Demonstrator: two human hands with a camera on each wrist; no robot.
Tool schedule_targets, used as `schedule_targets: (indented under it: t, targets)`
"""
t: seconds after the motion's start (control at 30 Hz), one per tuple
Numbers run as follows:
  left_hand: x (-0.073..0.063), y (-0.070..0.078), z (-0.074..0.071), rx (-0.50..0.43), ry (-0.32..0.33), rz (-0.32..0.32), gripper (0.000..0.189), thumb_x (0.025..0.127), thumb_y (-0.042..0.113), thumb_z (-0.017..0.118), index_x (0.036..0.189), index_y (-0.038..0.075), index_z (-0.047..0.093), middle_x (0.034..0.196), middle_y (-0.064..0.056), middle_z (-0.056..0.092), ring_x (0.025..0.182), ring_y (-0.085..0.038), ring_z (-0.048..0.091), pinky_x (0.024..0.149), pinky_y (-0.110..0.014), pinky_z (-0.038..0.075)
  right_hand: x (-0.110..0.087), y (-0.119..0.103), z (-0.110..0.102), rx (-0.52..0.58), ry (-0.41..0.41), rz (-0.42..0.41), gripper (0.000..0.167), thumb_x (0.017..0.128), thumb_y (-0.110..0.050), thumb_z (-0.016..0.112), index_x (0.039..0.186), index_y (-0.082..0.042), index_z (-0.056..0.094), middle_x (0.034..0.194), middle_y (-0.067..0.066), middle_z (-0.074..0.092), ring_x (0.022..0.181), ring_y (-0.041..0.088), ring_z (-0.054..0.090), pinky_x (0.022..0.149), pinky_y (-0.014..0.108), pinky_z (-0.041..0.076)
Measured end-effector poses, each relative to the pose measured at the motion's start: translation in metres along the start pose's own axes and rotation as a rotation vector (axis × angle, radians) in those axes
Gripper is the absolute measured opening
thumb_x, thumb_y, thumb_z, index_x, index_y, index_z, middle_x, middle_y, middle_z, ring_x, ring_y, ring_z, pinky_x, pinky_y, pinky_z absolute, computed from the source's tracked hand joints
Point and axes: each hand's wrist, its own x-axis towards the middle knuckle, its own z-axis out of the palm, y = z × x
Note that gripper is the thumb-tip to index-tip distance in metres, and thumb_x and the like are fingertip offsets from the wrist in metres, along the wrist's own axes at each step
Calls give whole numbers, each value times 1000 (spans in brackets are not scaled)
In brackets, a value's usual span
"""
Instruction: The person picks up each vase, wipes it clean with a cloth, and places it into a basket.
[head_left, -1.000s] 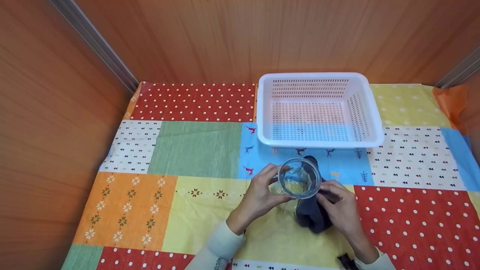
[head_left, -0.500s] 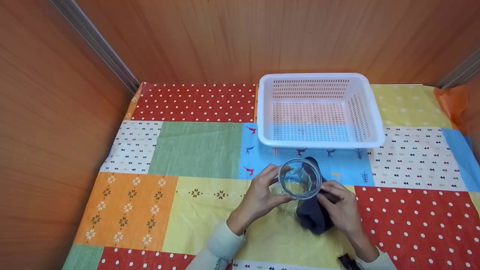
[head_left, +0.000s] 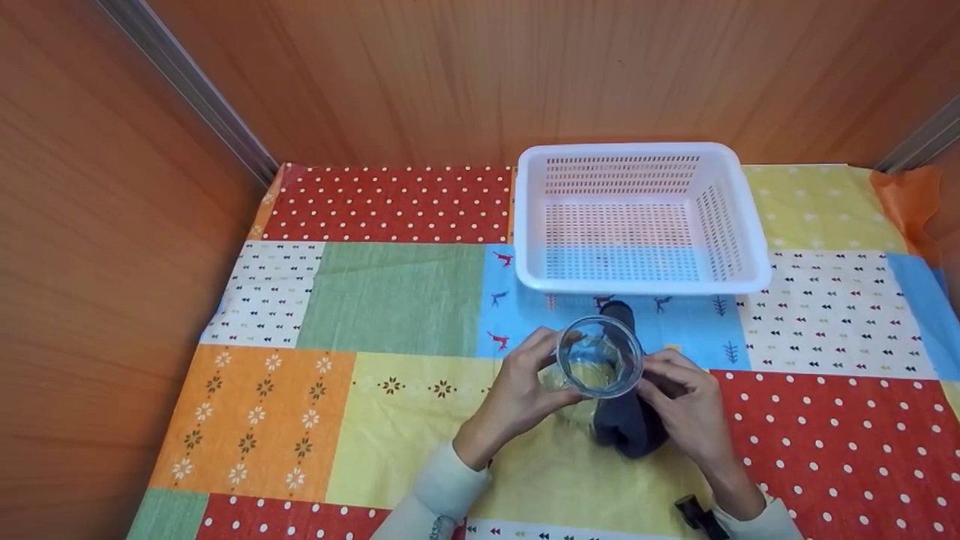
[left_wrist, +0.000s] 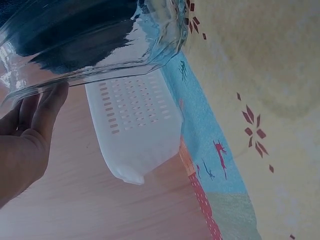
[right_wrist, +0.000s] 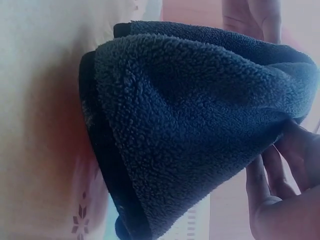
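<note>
My left hand grips a clear glass jar by its side near the rim, the round mouth facing up toward the head camera. My right hand pinches a dark grey fleecy cloth against the jar's right side. In the right wrist view the cloth hangs in a fold from my thumb and fingers, with a smooth dark border along one edge. Through the glass jar in the left wrist view, the dark cloth shows behind it.
Behind the hands, a white perforated plastic basket stands near the back wooden wall. A patchwork-patterned tablecloth covers the table. An orange piece of fabric lies at the right back corner.
The right hand has shifted slightly, and the cloth's far end now sticks out farther beyond the jar's rim. The left hand and jar have stayed almost in place.
</note>
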Motion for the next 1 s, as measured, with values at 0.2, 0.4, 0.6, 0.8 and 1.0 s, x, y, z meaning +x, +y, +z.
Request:
schedule_targets:
  t: [0.2, 0.4, 0.6, 0.8, 1.0]
  targets:
    - [1, 0, 0, 3, 1, 2, 65, 82, 12, 93, 141, 10, 66, 126, -5, 65, 124, -17, 62, 105, -30, 55, 1, 1, 0, 4, -18, 24, 28, 81, 22, 77, 106, 9, 79, 100, -4, 74, 95, 8, 63, 88, 12, 56]
    - [1, -1, 0, 4, 6, 16, 64, 82, 13, 93, 139, 10, 66, 125, -6, 65, 124, -17, 62, 105, -31, 56, 2, 4, -5, -17, -71, 26, 34, 78, 27, 75, 106, 8, 80, 102, -5, 73, 98, 6, 64, 90, 12, 55]
    - [1, -2, 0, -9, 12, 42, 63, 82, 13, 93, 139, 10, 66, 124, -7, 65, 124, -19, 63, 105, -32, 56, -1, 6, -5, -20, -78, 60, 43, 75, 30, 74, 112, 9, 76, 108, -9, 72, 101, 1, 67, 92, 13, 56]
    - [1, -2, 1, -6, 10, 31, 64, 82, 13, 93, 140, 10, 66, 125, -6, 65, 124, -18, 62, 105, -31, 55, -2, 10, -4, 34, -75, 136, 48, 77, 29, 74, 122, 13, 67, 117, -7, 67, 106, -1, 69, 86, 18, 59]
    - [0, -1, 1, -10, 2, 19, 64, 82, 13, 93, 141, 11, 65, 126, -5, 64, 125, -18, 62, 106, -31, 55, -3, 16, -4, -24, -78, 116, 42, 78, 26, 76, 115, 7, 74, 118, -4, 68, 109, 0, 64, 91, 15, 57]
